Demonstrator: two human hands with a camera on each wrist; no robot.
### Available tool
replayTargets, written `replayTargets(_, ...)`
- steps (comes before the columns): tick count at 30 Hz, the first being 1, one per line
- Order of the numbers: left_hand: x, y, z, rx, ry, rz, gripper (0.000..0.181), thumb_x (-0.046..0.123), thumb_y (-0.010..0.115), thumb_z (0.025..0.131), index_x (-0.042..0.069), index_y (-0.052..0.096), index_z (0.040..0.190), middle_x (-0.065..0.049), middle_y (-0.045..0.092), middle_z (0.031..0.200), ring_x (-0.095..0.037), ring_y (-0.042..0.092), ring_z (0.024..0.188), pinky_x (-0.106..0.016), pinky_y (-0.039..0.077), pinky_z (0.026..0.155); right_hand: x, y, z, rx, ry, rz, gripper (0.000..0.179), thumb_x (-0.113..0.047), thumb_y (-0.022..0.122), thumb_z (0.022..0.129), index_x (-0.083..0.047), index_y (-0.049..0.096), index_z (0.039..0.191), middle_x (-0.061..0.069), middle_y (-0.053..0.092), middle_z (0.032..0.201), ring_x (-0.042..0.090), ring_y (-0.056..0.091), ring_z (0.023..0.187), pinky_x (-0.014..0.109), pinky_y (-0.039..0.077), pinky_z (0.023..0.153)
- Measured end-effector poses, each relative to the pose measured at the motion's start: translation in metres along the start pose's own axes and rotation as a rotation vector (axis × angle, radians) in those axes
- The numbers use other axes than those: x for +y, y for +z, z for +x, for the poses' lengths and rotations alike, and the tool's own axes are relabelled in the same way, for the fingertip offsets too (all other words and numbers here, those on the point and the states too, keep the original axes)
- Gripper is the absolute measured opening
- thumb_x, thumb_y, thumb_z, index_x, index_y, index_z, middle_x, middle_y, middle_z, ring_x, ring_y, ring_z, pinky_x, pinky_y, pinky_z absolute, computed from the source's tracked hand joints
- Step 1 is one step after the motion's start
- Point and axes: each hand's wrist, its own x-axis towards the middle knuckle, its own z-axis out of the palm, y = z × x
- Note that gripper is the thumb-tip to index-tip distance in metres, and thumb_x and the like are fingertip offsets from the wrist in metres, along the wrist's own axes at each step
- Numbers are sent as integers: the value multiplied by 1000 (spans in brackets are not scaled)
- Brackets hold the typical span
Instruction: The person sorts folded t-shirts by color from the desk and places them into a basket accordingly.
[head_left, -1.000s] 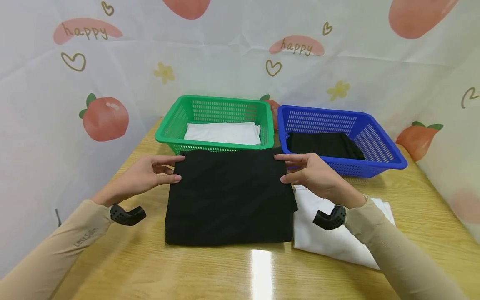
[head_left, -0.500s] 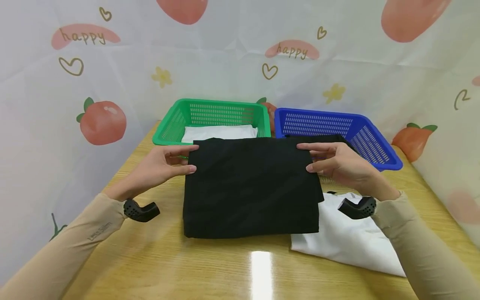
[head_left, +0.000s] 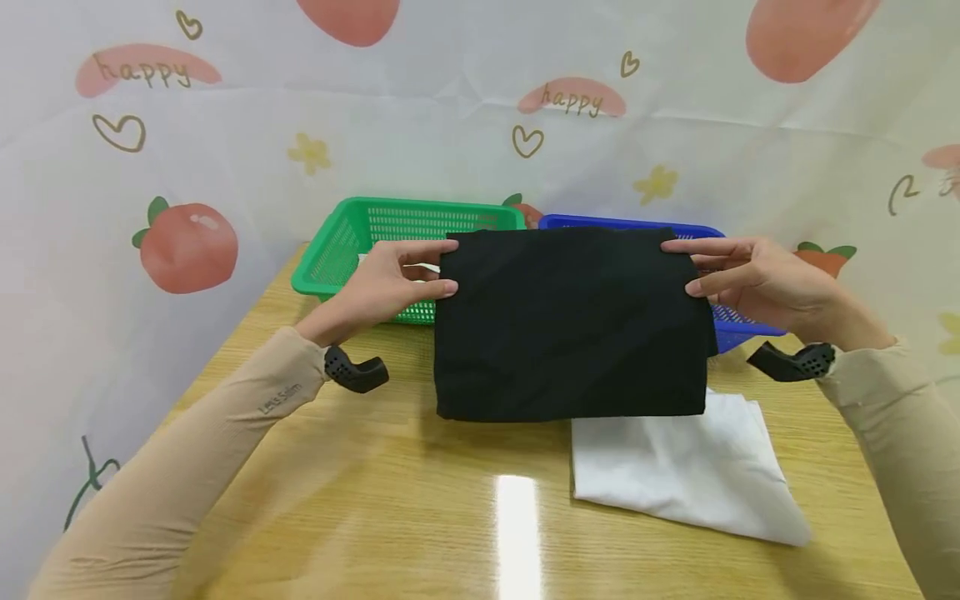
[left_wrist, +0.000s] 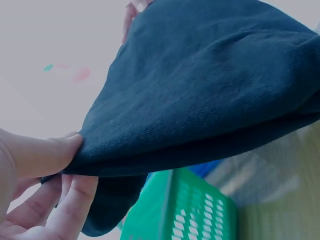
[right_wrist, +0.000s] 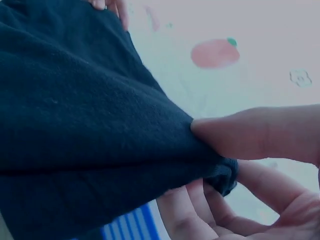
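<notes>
1. Cloth [head_left: 570, 325], black and folded, held up by both side edges above the desk [head_left: 360, 500], broad face toward the head camera.
2. Left hand [head_left: 390, 279] at the cloth's left edge, pinching near the upper corner: thumb on the near face, fingers behind, only fabric between.
3. Right hand [head_left: 772, 283] at the opposite edge with a similar pinch, thumb on the near face and bent fingers behind.
4. In the left wrist view, folded layers slightly parted along the side; in the right wrist view, a bunched bit of edge beneath the thumb.
5. Green basket [head_left: 408, 223] behind the left hand, partly hidden by hand and cloth.
6. Blue basket [head_left: 738, 329] behind the cloth and right hand, mostly covered from the head view, apart from its back rim and right end.
7. White cloth [head_left: 682, 475] flat on the desk at right, far part overlapped by the black one in the head view.
8. Behind everything, a pale backdrop [head_left: 450, 150] with printed fruit, hearts and "happy".
</notes>
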Motion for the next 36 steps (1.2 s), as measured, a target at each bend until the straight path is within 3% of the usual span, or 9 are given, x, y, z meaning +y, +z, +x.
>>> replayTargets(4,9,14,28,12,14,5,56,21,75,90,20,54,143,1,52,139,-16,58,113,-38,48,94,-11,-30,-5,30,19,-60,60,13,48,97,-9,38,152,12,28,155,22,44,132,33,50,94)
replayTargets(9,15,33,65,44,30,-26,55,21,76,90,19,56,141,0,53,139,-12,52,120,-31,45,96,-14,-68,-4,-84,-40,94,60,22,36,96,-3,37,151,11,53,141,30,57,121,43,51,92)
replayTargets(11,15,41,77,54,38,-60,55,20,76,90,18,57,141,-2,53,138,-12,51,122,-30,45,96,-13,-82,-3,-80,-39,107,61,23,35,96,-2,36,152,8,48,145,28,57,121,44,51,92)
replayTargets(15,15,57,100,66,57,-132,54,15,74,91,14,56,141,-6,52,139,-14,50,123,-28,47,94,-9,-100,-2,57,9,-10,63,18,42,97,-10,36,153,5,18,161,14,54,123,35,51,92)
replayTargets(18,16,68,116,85,57,-169,53,11,72,92,12,55,142,-8,52,140,-17,50,123,-27,48,91,-3,-107,-2,150,-6,10,62,14,45,99,-15,37,153,0,1,163,5,42,130,24,50,89)
replayTargets(22,19,81,136,143,58,-182,52,9,70,93,12,54,143,-7,52,140,-16,49,124,-24,46,93,4,-110,-1,306,-63,125,57,10,52,98,-19,49,147,-2,18,158,9,47,115,17,47,78)
replayTargets(25,22,90,151,192,55,-192,51,8,70,93,13,55,142,-6,54,139,-13,49,125,-22,45,93,8,-113,1,376,-114,221,54,10,53,97,-17,54,144,-2,16,159,7,54,104,17,48,81)
replayTargets(30,22,103,172,230,47,-185,49,8,71,92,15,58,140,-5,57,136,-11,53,122,-20,47,90,14,-119,1,409,-171,288,54,10,52,97,-15,51,145,-8,0,162,6,40,132,17,47,90)
replayTargets(36,8,112,188,223,30,-113,46,6,69,93,14,61,137,-6,59,133,-13,52,123,-23,47,92,26,-126,5,455,-133,187,56,4,56,98,-16,45,148,-8,1,162,10,12,146,15,43,93)
